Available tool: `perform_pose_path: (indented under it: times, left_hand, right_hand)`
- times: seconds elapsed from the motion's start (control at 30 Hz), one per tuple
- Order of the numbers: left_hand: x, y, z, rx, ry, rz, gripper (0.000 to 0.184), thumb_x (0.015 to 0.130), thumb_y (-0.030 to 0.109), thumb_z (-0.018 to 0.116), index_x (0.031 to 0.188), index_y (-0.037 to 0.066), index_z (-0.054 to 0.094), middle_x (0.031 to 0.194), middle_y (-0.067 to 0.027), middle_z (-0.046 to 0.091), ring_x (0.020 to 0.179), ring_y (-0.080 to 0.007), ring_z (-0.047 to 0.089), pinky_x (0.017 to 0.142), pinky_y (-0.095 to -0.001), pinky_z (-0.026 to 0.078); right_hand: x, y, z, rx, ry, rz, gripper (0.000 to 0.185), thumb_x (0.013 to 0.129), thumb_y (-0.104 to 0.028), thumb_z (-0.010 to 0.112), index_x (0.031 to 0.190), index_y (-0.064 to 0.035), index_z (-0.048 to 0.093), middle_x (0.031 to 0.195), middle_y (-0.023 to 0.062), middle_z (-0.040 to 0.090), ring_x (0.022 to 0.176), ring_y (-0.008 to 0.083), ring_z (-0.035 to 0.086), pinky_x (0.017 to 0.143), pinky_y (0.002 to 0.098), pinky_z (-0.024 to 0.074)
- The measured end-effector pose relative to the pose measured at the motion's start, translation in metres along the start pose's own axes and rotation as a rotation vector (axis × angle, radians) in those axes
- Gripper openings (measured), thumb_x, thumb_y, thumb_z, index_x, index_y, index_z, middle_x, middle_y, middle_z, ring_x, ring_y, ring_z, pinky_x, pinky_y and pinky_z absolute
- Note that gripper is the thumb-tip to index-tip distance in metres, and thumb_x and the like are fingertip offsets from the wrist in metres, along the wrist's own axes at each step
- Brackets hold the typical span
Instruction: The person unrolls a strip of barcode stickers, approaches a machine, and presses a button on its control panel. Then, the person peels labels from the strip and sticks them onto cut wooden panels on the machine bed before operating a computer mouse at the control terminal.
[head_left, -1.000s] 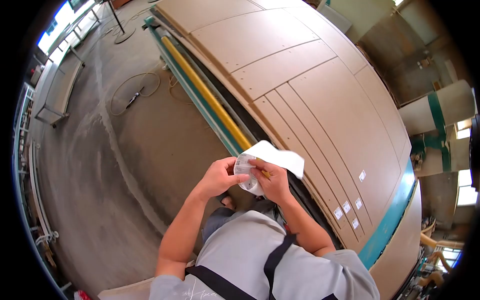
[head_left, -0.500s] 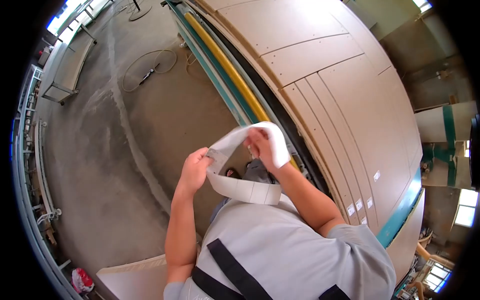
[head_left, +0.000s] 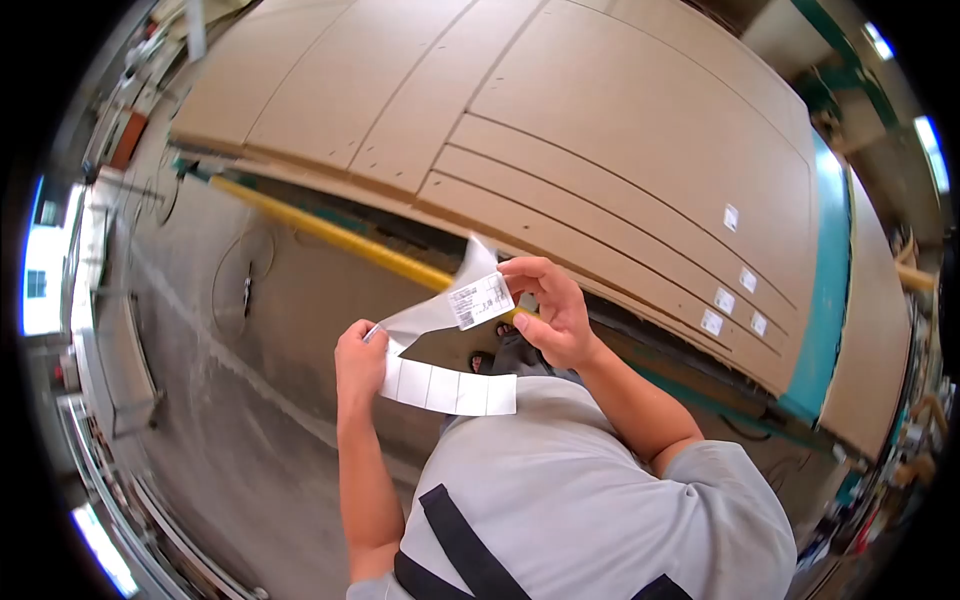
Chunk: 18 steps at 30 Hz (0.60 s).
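My left hand [head_left: 361, 362] pinches a white strip of labels [head_left: 445, 388] between thumb and fingers. Part of the strip hangs in front of my shirt, showing blank sections divided by cross lines. From the same hand, another length twists up toward a printed label [head_left: 482, 301] with a barcode and small text, too small to read. My right hand [head_left: 550, 308] has its fingertips at the right edge of this label, thumb below and index finger above. How firmly they grip is partly hidden.
A large cut board [head_left: 640, 150] lies ahead on a raised table, with several small white labels [head_left: 731, 217] on its right part. A yellow bar [head_left: 330, 232] runs along the table's near side. A hose [head_left: 246, 290] lies on the concrete floor at left.
My view has turned right, so the board spreads across the front. The strip has been unlooped, and its printed label now faces me at my right fingertips.
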<state>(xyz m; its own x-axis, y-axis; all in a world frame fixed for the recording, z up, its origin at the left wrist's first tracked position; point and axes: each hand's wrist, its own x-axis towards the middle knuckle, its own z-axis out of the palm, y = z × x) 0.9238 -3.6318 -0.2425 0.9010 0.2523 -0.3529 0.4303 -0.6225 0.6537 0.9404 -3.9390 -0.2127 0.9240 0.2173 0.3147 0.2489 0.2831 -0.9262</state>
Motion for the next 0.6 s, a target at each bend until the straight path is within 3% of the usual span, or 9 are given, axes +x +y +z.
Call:
perform_pose_path:
  times: [0.3,0.4,0.5,0.6]
  left_hand:
    - [0.023,0.070,0.038,0.104,-0.163,0.150,0.023,0.088,0.020,0.066,0.088,-0.003,0.067,0.074,-0.0137,0.066,0.068,-0.0215,0.061,0.068,-0.0365,0.049]
    - [0.026,0.082,0.047,0.114,-0.185,0.157,0.022,0.088,0.019,0.066,0.089,-0.003,0.068,0.074,-0.0134,0.067,0.068,-0.0210,0.062,0.068,-0.0362,0.050]
    - [0.031,0.093,0.053,0.136,-0.199,0.169,0.022,0.087,0.018,0.067,0.091,-0.003,0.070,0.076,-0.0138,0.069,0.070,-0.0211,0.064,0.069,-0.0362,0.051]
    - [0.030,0.105,0.058,0.123,-0.215,0.189,0.025,0.087,0.021,0.067,0.092,-0.003,0.071,0.079,-0.0159,0.070,0.072,-0.0251,0.066,0.071,-0.0373,0.052]
  right_hand:
    - [-0.023,-0.033,-0.063,-0.040,0.207,-0.132,0.050,0.084,-0.012,0.060,0.132,0.0021,0.056,0.112,0.0121,0.067,0.096,0.0171,0.061,0.085,0.0309,0.0493]
    - [-0.025,-0.033,-0.076,-0.035,0.259,-0.158,0.046,0.085,-0.010,0.061,0.130,0.0015,0.058,0.111,0.0116,0.068,0.095,0.0168,0.061,0.083,0.0306,0.0500]
    - [-0.028,-0.033,-0.093,-0.025,0.239,-0.112,0.044,0.088,-0.002,0.063,0.131,0.0061,0.056,0.118,0.0122,0.064,0.104,0.0185,0.062,0.091,0.0314,0.0484]
    - [-0.024,-0.028,-0.103,-0.105,0.344,-0.036,0.043,0.090,0.006,0.066,0.132,0.0027,0.058,0.110,0.0084,0.067,0.099,0.0139,0.063,0.089,0.0280,0.0489]
